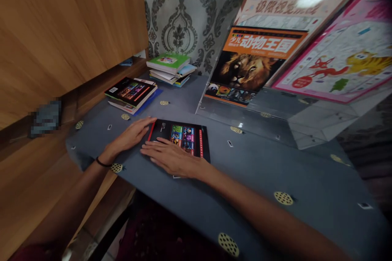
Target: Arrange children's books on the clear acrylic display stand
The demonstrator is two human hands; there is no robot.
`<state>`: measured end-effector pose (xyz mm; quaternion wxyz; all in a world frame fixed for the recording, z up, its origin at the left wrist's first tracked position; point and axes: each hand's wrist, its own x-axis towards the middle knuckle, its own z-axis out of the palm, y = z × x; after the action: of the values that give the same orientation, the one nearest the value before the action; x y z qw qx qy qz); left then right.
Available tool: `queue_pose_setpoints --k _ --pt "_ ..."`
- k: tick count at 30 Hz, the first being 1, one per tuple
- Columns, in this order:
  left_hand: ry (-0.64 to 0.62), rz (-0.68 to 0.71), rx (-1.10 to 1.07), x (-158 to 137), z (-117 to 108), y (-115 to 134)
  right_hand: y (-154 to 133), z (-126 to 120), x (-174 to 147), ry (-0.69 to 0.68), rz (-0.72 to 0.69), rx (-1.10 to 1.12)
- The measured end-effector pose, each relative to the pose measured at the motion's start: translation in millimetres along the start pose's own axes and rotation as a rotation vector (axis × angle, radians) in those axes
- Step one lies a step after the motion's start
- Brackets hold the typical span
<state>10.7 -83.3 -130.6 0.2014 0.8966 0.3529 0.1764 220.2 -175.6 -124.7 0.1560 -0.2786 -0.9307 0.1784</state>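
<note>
A thin black book [196, 130] with rows of small coloured pictures and red edging lies flat on the covered table in front of me. My right hand [173, 159] rests on it, palm down with fingers stretched toward its left edge, hiding its lower left part. Beside the book's upper left corner is my left hand [131, 134], fingers extended and their tips at the book's red edge. A black band [103, 163] circles my left wrist. Neither hand is gripping anything.
A pile with a black book on top [131, 91] lies at the left, and another under a green book [168, 62] sits by the wall. A clear stand [245, 118] at the right holds a lion-cover book [245, 71] and larger picture books. A wooden cabinet [70, 20] overhangs the left side.
</note>
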Motion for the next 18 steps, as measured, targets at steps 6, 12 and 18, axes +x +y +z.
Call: queue_pose_setpoints --k 6,12,18 --pt "0.025 -0.025 -0.1 0 1 -1 35 -9 5 0.074 0.147 -0.047" --pt "0.007 -0.048 -0.055 1 0 1 66 -16 -12 0.168 0.379 -0.134" --pt "0.004 -0.053 -0.018 1 -2 1 62 -19 -59 0.188 0.505 -0.216"
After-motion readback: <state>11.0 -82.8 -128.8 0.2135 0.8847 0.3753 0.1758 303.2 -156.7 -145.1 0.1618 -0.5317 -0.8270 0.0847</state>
